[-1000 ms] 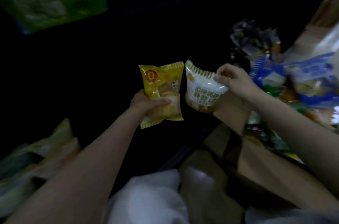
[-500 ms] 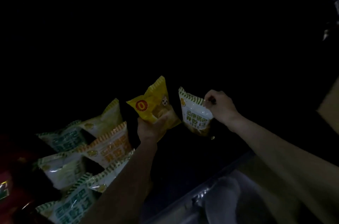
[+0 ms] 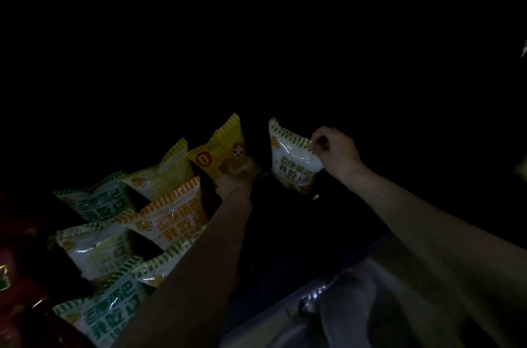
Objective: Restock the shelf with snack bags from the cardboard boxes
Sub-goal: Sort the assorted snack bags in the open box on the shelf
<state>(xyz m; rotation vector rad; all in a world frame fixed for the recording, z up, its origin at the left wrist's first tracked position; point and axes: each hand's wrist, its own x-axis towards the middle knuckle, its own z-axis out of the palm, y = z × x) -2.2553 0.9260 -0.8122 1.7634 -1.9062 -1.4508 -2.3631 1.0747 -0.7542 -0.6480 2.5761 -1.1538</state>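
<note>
Snack bags are filling both my hands, held up over the dark shelf, which is too dim for me to make out any edge. My left hand [image 3: 232,183] is gripping the yellow bag [image 3: 221,152] at its lower corner, fingers curled under the pillowy part, so its striped top seam is tilting up and away. My right hand [image 3: 332,149] is pinching the white bag with green stripes [image 3: 291,158] by the crimped seam at its upper right corner, letting the body hang below. The two bags are near each other but not touching. To the left, stocked bags [image 3: 171,222] are lying overlapped in a loose pile.

I am judging these as very light, air-puffed and soft, with slick film that is likely sliding under a flat palm. The contents are probably brittle, so squeezing the middle is risking crushed snacks. The flat crimped seams are giving me the surest hold: stiff, ridged and empty. Pinching there is keeping the grip off the fragile belly while I am lowering each bag.
</note>
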